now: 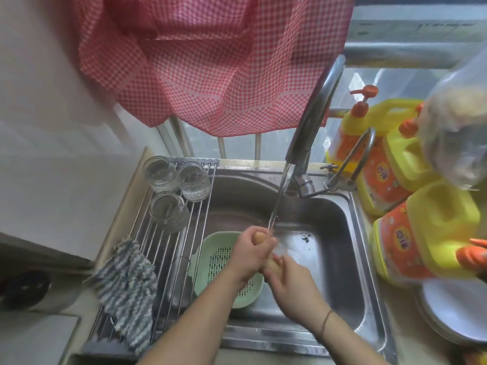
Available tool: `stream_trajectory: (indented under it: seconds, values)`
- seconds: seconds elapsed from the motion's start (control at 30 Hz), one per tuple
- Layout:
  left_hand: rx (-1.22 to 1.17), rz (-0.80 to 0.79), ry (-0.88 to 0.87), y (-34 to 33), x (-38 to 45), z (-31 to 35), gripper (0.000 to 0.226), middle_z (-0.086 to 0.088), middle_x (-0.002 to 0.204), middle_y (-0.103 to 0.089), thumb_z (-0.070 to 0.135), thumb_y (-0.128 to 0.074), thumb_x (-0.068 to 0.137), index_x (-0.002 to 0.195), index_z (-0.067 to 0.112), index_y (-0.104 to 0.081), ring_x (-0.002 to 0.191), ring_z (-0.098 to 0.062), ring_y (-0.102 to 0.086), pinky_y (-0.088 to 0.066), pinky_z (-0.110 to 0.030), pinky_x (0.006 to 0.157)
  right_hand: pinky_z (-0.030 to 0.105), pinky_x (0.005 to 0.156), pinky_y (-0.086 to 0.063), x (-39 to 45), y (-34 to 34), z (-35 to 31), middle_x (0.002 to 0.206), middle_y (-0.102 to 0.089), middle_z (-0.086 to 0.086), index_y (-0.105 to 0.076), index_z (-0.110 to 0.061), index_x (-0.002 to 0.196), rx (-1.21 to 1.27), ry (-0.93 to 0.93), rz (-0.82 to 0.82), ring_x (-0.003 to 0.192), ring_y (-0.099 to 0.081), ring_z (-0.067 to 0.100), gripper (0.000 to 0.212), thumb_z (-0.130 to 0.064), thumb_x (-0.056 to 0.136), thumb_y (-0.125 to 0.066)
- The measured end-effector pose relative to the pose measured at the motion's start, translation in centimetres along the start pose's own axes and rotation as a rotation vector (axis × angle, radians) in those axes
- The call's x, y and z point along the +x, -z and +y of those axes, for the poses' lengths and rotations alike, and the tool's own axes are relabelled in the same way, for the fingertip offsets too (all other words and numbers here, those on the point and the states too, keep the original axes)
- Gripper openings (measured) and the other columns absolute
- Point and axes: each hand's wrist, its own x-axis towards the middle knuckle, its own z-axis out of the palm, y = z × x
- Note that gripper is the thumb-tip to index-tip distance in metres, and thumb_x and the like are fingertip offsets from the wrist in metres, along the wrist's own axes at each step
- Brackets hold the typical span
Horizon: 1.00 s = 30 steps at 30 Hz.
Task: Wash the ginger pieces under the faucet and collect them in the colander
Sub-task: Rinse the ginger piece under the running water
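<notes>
Head view: a steel sink [340,219] occupies the centre, with the faucet [313,119] arching over it from the rear right and a stream of water [278,198] running down onto the hands. The left hand [250,255] is curled around a piece of ginger [259,237], whose tan upper end shows between thumb and fingers directly under the stream. The right hand [288,283] meets it from below and to the right, fingers bent against the lower part of the same piece; both hands grip it, and a thin band circles the right wrist. A green colander [213,255] sits in the left part of the sink basin, partly covered by the left forearm; whether it holds any ginger cannot be told from what shows. A wire drying rack [168,259] spans the left edge of the sink and carries three upturned glass jars [193,184] at its far end and a blue-and-white knitted cloth [126,285] at its near end. On the surface to the right of the sink stand yellow detergent bottles [427,233] with orange labels, with white plates [458,312] stacked in front of them. A red checked cloth [205,61] hangs above the sink.
</notes>
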Motion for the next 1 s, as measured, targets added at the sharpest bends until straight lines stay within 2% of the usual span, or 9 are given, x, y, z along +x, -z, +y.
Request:
stream_trajectory:
  seconds: [0.1,0.2,0.27,0.33,0.43,0.53,0.67,0.83,1.0]
  values:
    - [0.311,0.301,0.019,-0.5,1.3,-0.6,0.024,-0.003,0.061,-0.064,0.031,-0.066,0.083,0.063,0.019,-0.061,0.053,-0.018,-0.059,-0.058,-0.036,0.060,0.037,0.062,-0.042,-0.8,-1.5,-0.3,0.095,-0.067,0.003,-0.040,-0.023,0.095,-0.160,0.031,0.026,0.086,-0.064,0.029,0.014,-0.034,0.094,-0.048]
    - [-0.108,0.399,0.256,-1.0,2.6,-0.3,0.055,-0.009,0.049,-0.054,0.046,-0.051,0.094,0.049,0.015,-0.050,0.042,-0.020,-0.050,-0.048,-0.030,0.046,0.028,0.036,-0.017,-0.5,-2.6,-0.3,0.064,-0.060,0.004,-0.055,-0.013,0.082,-0.580,0.159,0.174,0.041,-0.058,0.029,0.034,-0.015,0.061,-0.081]
    - [-0.403,0.365,0.388,-1.3,3.2,0.4,0.058,-0.008,0.051,-0.047,0.045,-0.041,0.101,0.053,0.013,-0.045,0.041,-0.018,-0.043,-0.038,-0.024,0.044,0.020,0.036,-0.007,0.1,-2.7,-0.1,0.049,-0.050,0.003,-0.054,-0.011,0.067,-0.658,0.178,0.251,0.023,-0.044,0.024,0.044,0.000,0.038,-0.084]
    - [-0.460,0.329,0.349,-2.1,3.3,0.6,0.049,-0.007,0.060,-0.050,0.045,-0.042,0.101,0.066,0.012,-0.050,0.049,-0.018,-0.045,-0.039,-0.027,0.050,0.021,0.035,-0.013,0.9,-2.5,1.0,0.052,-0.049,0.004,-0.048,-0.012,0.071,-0.666,0.180,0.288,0.023,-0.044,0.025,0.047,0.002,0.043,-0.084]
    - [-0.268,0.294,0.062,-3.7,2.0,-0.4,0.016,-0.004,0.080,-0.053,0.026,-0.056,0.097,0.103,0.013,-0.048,0.065,-0.014,-0.050,-0.045,-0.026,0.062,0.024,0.034,-0.016,1.9,-1.4,1.3,0.056,-0.049,0.004,-0.050,-0.013,0.074,-0.644,0.156,0.325,0.026,-0.046,0.028,0.040,0.000,0.053,-0.082]
    - [-0.073,0.265,-0.112,-3.7,0.9,-1.7,0.033,-0.004,0.092,-0.051,0.006,-0.056,0.095,0.120,0.018,-0.037,0.077,-0.015,-0.052,-0.047,-0.026,0.072,0.025,0.033,-0.019,1.6,-1.5,1.7,0.062,-0.052,0.004,-0.056,-0.015,0.085,-0.633,0.197,0.324,0.030,-0.050,0.028,0.038,-0.002,0.058,-0.079]
    - [-0.282,0.321,-0.006,-2.6,1.4,-2.6,0.015,-0.008,0.078,-0.052,0.008,-0.058,0.094,0.102,0.015,-0.046,0.060,-0.014,-0.051,-0.048,-0.030,0.060,0.035,0.056,-0.045,0.4,-1.1,1.3,0.094,-0.064,-0.004,-0.047,-0.026,0.108,-0.156,0.019,0.096,0.077,-0.066,0.024,0.031,-0.021,0.080,-0.059]
    - [-0.764,0.319,0.113,-2.2,1.9,-3.0,0.033,-0.002,0.056,-0.038,0.035,-0.056,0.096,0.075,0.014,-0.042,0.050,-0.013,-0.042,-0.051,-0.033,0.061,0.022,0.037,-0.032,-0.1,0.0,0.0,0.081,-0.064,0.008,-0.050,-0.022,0.114,0.790,-0.376,-0.247,0.039,-0.047,0.018,0.043,-0.036,0.075,-0.062]
    - [-0.877,0.237,0.163,-2.2,2.1,-1.8,0.036,-0.005,0.059,-0.052,0.041,-0.050,0.097,0.071,0.016,-0.046,0.063,-0.019,-0.056,-0.048,-0.038,0.079,0.018,0.037,-0.020,0.1,-0.1,-0.2,0.050,-0.041,-0.006,-0.046,-0.014,0.082,0.745,-0.344,-0.300,0.036,-0.031,0.011,0.023,-0.032,0.092,-0.056]
